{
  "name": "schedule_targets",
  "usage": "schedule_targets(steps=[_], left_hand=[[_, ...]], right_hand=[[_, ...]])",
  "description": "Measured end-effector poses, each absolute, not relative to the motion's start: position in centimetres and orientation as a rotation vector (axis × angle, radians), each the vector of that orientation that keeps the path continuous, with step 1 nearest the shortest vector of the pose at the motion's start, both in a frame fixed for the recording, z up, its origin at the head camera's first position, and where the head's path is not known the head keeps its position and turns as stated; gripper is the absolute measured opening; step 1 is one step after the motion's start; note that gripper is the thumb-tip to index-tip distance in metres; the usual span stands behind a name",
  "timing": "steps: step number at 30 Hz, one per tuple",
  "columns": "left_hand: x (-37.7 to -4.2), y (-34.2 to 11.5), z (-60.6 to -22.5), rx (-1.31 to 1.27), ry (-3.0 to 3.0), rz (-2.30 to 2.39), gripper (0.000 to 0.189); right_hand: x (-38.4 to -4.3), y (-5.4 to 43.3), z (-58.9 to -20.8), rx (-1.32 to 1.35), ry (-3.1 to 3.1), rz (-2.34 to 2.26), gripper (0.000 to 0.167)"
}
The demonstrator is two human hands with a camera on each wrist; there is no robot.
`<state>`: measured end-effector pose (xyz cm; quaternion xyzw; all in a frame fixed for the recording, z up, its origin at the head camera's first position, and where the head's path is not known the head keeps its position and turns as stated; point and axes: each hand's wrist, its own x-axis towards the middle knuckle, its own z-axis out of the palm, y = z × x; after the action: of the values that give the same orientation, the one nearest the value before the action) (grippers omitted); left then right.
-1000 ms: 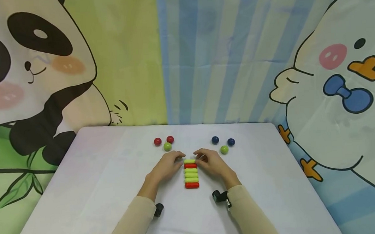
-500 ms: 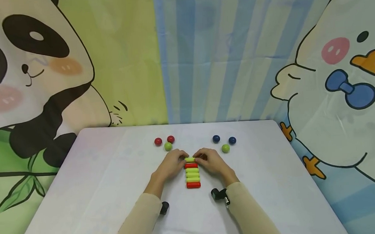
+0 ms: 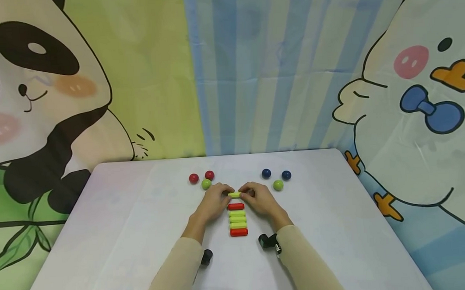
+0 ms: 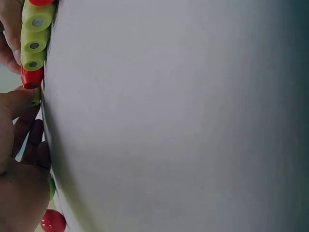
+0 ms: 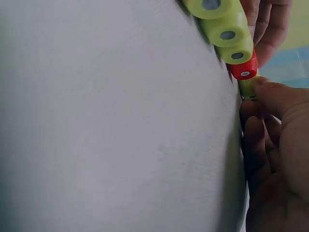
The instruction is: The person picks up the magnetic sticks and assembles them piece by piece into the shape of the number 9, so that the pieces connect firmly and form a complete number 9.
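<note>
My left hand (image 3: 214, 202) and right hand (image 3: 262, 199) pinch opposite ends of a yellow-green magnetic rod (image 3: 234, 195) between thumb and fingers. On the near side of it, separated by a gap, lies a red magnetic rod (image 3: 236, 206). Several yellow-green rods (image 3: 237, 219) follow in a column, closed off by another red rod (image 3: 239, 232) nearest to me. Metal discs show in the rod ends in both wrist views. In the right wrist view, my thumb (image 5: 277, 94) presses on the held rod (image 5: 248, 89), whose middle the head view shows between the hands.
On a white table (image 3: 123, 238), two red balls (image 3: 193, 178) and a green ball (image 3: 206, 184) sit beyond my left hand. Two dark blue balls (image 3: 286, 175) and a second green ball (image 3: 278, 185) lie beyond my right hand. A cartoon cloth (image 3: 236, 74) hangs behind the table.
Both hands have moved slightly away from me with the far yellow-green rod. It lay close against the red rod before; a gap now separates them.
</note>
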<state>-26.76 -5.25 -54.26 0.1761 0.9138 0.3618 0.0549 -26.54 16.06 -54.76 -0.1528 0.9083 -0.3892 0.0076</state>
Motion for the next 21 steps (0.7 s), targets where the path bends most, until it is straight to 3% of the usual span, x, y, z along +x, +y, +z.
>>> schedule_targets(steps=[9, 21], left_hand=[[-27.5, -5.0, -55.4, 0.553, 2.786, 1.250, 0.024], [-28.0, -4.7, -55.1, 0.405, 2.786, 1.284, 0.023]], right_hand=[[-27.1, 15.8, -55.0, -0.387, 2.880, -1.204, 0.016], [-28.0, 15.8, -53.5, -0.469, 2.931, -1.041, 0.022]])
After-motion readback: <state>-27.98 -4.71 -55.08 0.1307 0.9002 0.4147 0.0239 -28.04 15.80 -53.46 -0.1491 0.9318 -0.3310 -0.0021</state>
